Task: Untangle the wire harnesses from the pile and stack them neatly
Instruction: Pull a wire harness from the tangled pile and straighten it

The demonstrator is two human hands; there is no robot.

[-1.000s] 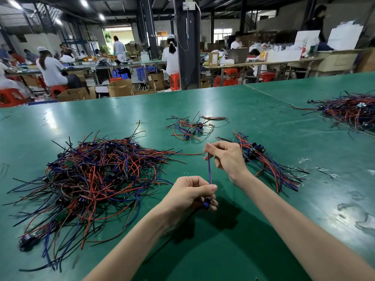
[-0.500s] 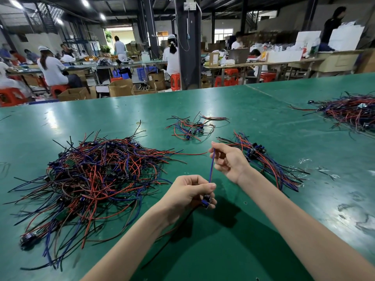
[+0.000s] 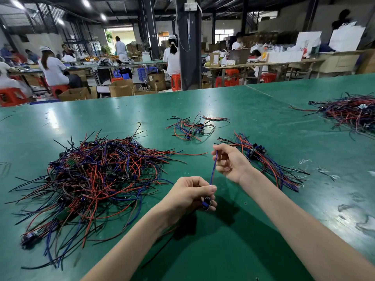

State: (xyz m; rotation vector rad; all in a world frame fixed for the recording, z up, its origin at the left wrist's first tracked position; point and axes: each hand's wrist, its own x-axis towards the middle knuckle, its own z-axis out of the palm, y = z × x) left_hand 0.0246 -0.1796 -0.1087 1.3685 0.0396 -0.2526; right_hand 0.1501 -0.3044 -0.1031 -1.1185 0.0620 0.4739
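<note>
Fingers point(image 3: 209, 188) of our left hand point(image 3: 188, 192) curl round a wire harness point(image 3: 213, 171) at its plug end. Our right hand point(image 3: 231, 163) pinches the blue wire's tip, drawn straight above the green surface point(image 3: 223, 250) — between the tangled pile point(image 3: 95, 175) and the sorted stack point(image 3: 269, 165).

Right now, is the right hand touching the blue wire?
Touching. Head view: the right hand pinches the blue wire at its top end with its fingertips.

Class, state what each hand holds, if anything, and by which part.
Both hold one wire harness. The left hand grips it at its small blue connector, and the right hand pinches its wires near the free end.
</note>
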